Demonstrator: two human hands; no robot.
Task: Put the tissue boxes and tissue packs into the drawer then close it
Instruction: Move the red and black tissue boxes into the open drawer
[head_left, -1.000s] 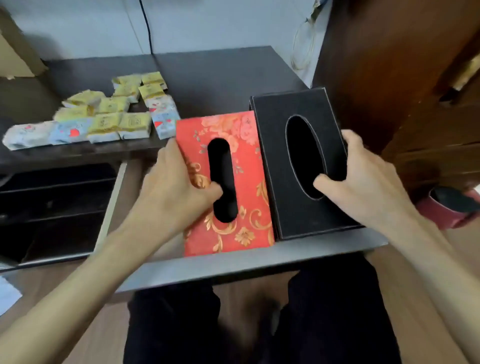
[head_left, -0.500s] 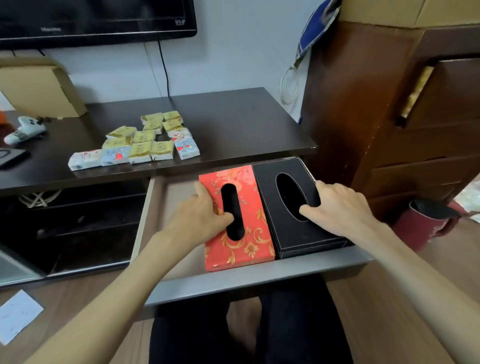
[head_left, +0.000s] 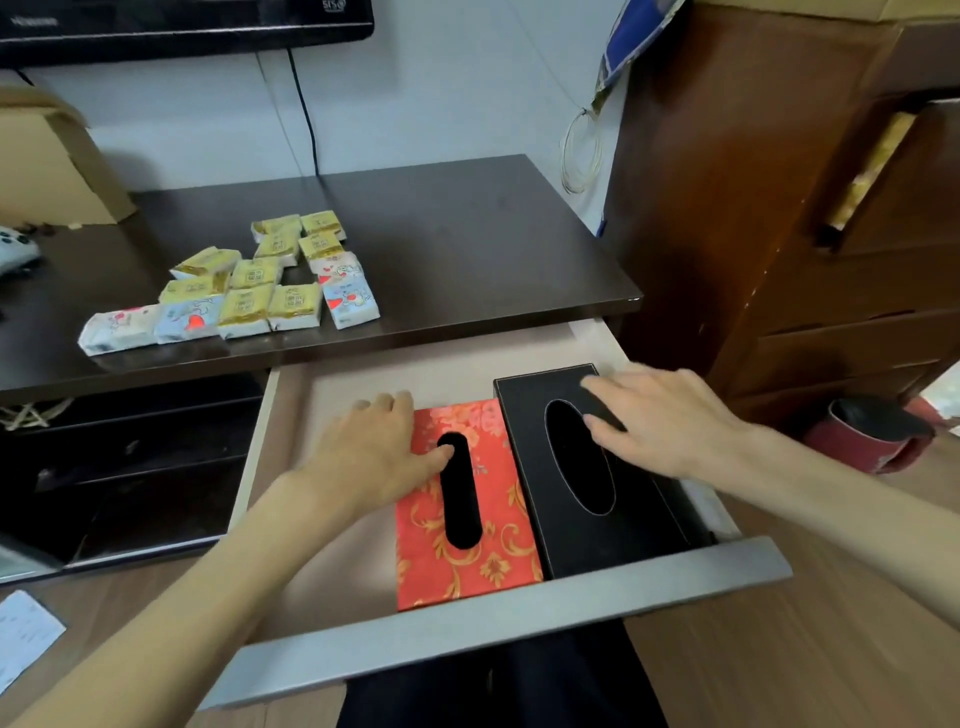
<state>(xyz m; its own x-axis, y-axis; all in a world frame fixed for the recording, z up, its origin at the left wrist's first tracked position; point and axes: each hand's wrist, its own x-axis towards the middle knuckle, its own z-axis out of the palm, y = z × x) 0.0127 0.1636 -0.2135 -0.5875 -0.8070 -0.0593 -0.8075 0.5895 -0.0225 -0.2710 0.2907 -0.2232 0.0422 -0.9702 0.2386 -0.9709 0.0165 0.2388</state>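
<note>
- I see the drawer (head_left: 498, 618) pulled out below the dark desk top (head_left: 467, 249), its grey front panel nearest the camera.
- 2 tissue boxes lie flat inside it, side by side and touching: the red floral tissue box (head_left: 488, 561) on the left, the black tissue box (head_left: 623, 525) on the right against the drawer's right wall.
- My left hand (head_left: 374, 452) rests on the left edge of the red box; the thumb tip sits at the rim of its dark slot, and the other fingers curl loosely over the box's far-left corner onto the drawer floor. It is a loose hold, not a pinch.
- My right hand (head_left: 670, 421) lies flat on top of the black box, fingers spread and stretched toward its far end, the thumb by the edge of the oval opening. It grips nothing.
- The tissue packs (head_left: 244, 291), yellow ones with a few white and blue ones, sit clustered on the desk top, well apart from both hands and outside the drawer.
- The left part of the drawer floor is bare.
- A red mug (head_left: 872, 436) stands on the floor to the right, beside the brown cabinet (head_left: 779, 208).
</note>
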